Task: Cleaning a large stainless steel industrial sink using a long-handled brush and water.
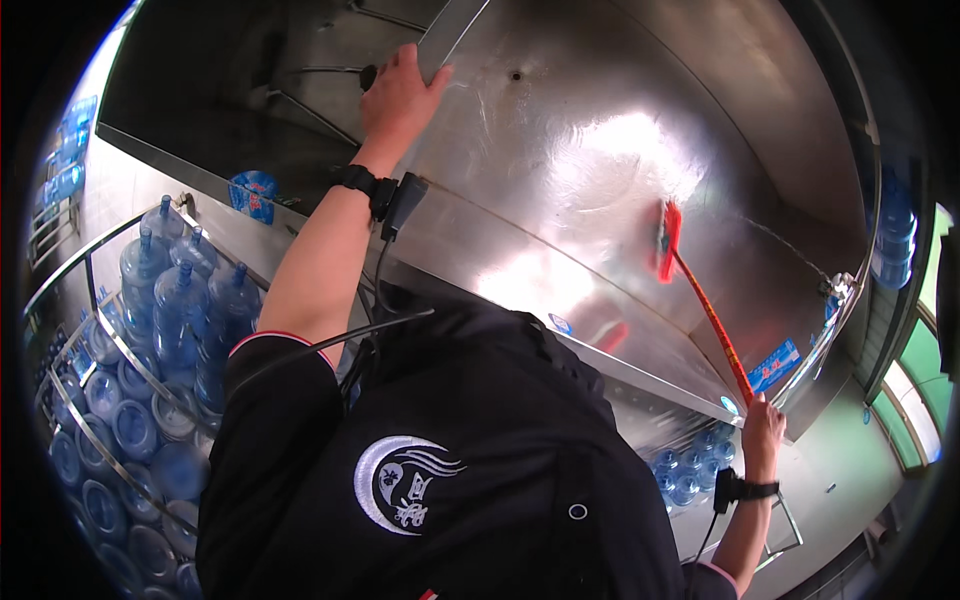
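Observation:
My right hand (763,435) is closed round the lower end of the orange-red handle of a long brush (714,318). The brush's red head, smeared by motion, is over the floor of a wide stainless steel tank (560,215). My left hand (400,98) grips the edge of a raised metal strip (452,38) across the tank, thumb on one side and fingers on the other. Wet, shiny patches show on the steel around the brush. Both wrists wear black straps with small devices and cables.
A thin water jet crosses the tank from a metal valve (838,288) at the right rim. Bent metal rods (315,118) lie in the dark left section. Large blue water bottles (180,310) fill a railed rack on the left; more bottles (690,470) stand beyond the tank's near edge.

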`<action>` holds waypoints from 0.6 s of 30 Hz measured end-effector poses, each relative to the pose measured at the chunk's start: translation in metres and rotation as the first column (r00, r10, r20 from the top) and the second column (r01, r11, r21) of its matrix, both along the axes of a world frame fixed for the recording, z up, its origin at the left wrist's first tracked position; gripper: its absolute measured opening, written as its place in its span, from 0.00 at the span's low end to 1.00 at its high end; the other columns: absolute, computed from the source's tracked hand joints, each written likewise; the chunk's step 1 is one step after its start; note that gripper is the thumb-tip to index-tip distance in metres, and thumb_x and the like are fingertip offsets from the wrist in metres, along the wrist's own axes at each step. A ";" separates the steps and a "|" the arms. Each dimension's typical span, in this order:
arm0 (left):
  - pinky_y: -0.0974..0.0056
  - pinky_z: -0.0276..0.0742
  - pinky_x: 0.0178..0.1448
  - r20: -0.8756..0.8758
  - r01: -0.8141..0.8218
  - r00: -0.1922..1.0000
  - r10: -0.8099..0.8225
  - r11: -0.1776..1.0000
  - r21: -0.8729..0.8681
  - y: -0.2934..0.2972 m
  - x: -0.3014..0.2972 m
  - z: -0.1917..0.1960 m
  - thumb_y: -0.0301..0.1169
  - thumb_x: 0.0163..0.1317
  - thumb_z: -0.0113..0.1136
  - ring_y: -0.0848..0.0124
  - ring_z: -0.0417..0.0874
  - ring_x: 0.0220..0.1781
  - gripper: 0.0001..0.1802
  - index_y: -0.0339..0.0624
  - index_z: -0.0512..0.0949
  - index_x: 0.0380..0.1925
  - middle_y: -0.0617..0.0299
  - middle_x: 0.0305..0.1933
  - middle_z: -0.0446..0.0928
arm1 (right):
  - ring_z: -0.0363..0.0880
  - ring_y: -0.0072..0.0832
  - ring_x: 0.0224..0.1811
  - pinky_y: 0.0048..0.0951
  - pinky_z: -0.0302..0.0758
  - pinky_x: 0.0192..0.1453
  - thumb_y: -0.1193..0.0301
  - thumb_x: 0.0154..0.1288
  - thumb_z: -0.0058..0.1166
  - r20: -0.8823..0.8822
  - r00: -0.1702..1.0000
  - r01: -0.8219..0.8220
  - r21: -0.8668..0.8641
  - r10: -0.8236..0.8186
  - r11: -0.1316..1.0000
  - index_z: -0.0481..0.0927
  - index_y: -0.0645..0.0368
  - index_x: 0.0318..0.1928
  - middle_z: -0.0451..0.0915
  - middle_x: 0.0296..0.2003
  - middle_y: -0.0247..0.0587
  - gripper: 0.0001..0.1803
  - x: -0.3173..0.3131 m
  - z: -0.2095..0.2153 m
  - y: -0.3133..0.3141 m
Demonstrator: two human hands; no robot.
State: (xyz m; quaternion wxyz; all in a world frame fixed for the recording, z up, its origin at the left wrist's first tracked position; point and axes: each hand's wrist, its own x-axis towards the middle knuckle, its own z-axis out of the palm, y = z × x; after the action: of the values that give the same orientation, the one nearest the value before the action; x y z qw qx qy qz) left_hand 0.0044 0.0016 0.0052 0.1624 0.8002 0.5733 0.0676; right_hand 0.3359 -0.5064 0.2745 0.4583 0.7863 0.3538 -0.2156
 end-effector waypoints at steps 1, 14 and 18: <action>0.47 0.79 0.49 0.002 0.001 1.000 -0.001 1.000 -0.003 -0.001 0.004 -0.001 0.54 0.61 0.57 0.55 0.78 0.55 0.29 0.42 0.69 0.50 0.55 0.52 0.77 | 0.84 0.46 0.35 0.46 0.78 0.42 0.78 0.65 0.44 -0.016 0.998 -0.056 -0.029 0.055 0.998 0.76 0.64 0.38 0.83 0.28 0.50 0.06 0.018 -0.018 -0.016; 0.47 0.80 0.46 0.059 0.015 0.998 -0.021 0.996 0.091 -0.001 0.004 -0.001 0.53 0.61 0.59 0.53 0.80 0.52 0.29 0.41 0.70 0.49 0.53 0.48 0.78 | 0.83 0.52 0.37 0.49 0.79 0.43 0.73 0.50 0.62 -0.331 0.936 0.059 -0.195 -0.123 0.979 0.74 0.65 0.41 0.82 0.30 0.56 0.18 -0.015 0.016 0.061; 0.48 0.80 0.44 0.067 0.028 0.997 -0.033 0.998 0.063 0.000 0.003 -0.001 0.53 0.61 0.59 0.54 0.80 0.52 0.28 0.41 0.70 0.48 0.54 0.46 0.78 | 0.81 0.53 0.39 0.48 0.77 0.44 0.72 0.51 0.62 -0.385 0.895 0.182 -0.147 -0.226 0.972 0.72 0.63 0.43 0.81 0.32 0.56 0.19 -0.028 0.026 0.081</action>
State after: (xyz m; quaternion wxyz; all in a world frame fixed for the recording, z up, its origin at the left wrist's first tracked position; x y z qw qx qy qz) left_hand 0.0069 0.0016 0.0038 0.1579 0.8108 0.5529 0.1100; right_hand 0.3076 -0.4254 0.3007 0.3930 0.7327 0.3433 -0.4369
